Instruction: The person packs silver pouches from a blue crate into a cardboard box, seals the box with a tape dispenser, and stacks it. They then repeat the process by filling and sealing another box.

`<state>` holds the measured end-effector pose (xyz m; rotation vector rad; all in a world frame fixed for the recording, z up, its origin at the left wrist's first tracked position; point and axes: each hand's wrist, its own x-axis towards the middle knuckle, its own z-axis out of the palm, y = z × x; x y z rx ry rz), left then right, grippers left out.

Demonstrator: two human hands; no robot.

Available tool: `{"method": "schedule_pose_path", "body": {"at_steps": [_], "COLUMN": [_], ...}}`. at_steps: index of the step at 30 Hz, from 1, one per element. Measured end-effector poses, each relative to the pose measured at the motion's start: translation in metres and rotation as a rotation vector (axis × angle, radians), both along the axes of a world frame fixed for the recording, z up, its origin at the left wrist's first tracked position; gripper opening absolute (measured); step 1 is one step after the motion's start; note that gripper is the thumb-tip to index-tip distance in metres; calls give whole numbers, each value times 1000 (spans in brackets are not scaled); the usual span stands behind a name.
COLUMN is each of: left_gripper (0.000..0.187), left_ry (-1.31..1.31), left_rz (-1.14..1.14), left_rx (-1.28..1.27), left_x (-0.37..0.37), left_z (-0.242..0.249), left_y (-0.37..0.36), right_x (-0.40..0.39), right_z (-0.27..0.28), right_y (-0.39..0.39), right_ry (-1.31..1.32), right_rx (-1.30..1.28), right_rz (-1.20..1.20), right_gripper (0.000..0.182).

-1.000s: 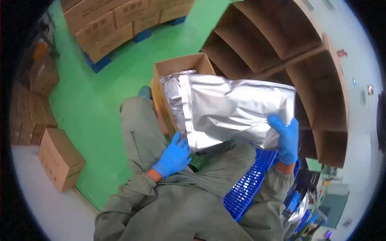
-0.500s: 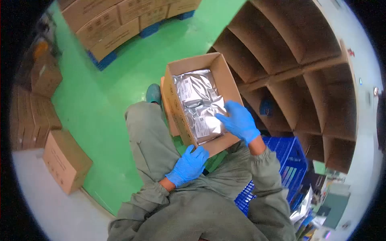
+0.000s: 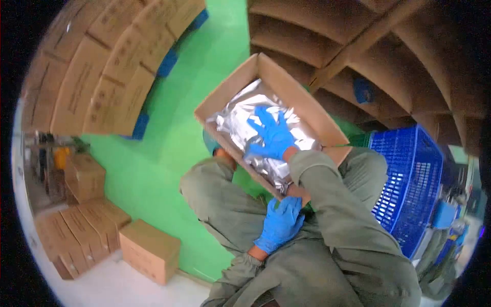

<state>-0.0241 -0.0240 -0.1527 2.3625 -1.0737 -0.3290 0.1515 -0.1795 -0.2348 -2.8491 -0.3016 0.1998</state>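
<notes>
An uncapped cardboard box [image 3: 327,122] sits tilted between my knees with its flaps out of the way. Inside lie shiny silver foil pouches [image 3: 240,120], crinkled and partly covered by my arm. My right hand [image 3: 273,137], in a blue glove, presses flat on the pouches with its fingers spread. At the near corner of the box, my gloved left hand [image 3: 281,225] has its fingers curled over the rim. The pouch labels do not show clearly now.
Stacked cartons [image 3: 115,66] stand on blue pallets at upper left. More cartons [image 3: 84,233] and a single carton [image 3: 151,248] are at lower left. A blue plastic crate [image 3: 406,179] is by my right knee. Brown compartment shelving [image 3: 368,51] rises beyond the box over the green floor [image 3: 179,97].
The view has turned, and the box appears more slanted. My right hand has moved from the right side of the pouches onto their middle, fingers spread. My left hand stays at the near rim.
</notes>
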Motion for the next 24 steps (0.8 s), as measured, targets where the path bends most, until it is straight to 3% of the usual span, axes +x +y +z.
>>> {"method": "schedule_pose_path", "body": {"at_steps": [2,4,5,7,9,11,12,15,17,18,20,22,24], "left_gripper": [55,54,45,36,35,43,55,62,69,69,72,70,69], "left_ry": [-83,4,-4,14,-354,-441,-494,-682,-433,-455,-124,-160,-172], "left_rz": [-30,-81,-98,-45,65,179,208,338,463,436,468,452,459], "left_rx": [-1,73,-52,-121,-103,-145,-113,-63,283,275,321,358,388], "left_x": [4,16,24,51,91,150,185,271,306,307,290,277,270], "left_z": [12,37,43,53,78,93,92,60,44,45,40,48,51], "left_y": [-6,-3,0,10,20,16,18,23,14,4,-1,-5,-11], "right_x": [-2,-4,0,-10,-60,-123,-151,-216,-232,-234,-208,-170,-138], "right_z": [-6,6,21,62,118,143,154,133,117,107,84,71,37], "right_y": [-4,-11,-17,-26,-38,-67,-83,-128,-127,-127,-102,-69,-49], "right_ry": [-71,-145,-176,380,38,-408,-378,-83,-84,-60,-108,-28,-295], "right_rx": [33,2,9,393,505,526,452,125,138,158,302,421,377], "right_rz": [0,30,-1,-126,-203,-246,-330,-483,-446,-396,-284,-347,-311], "right_gripper": [83,78,78,61,35,18,16,21,25,29,37,40,43]}}
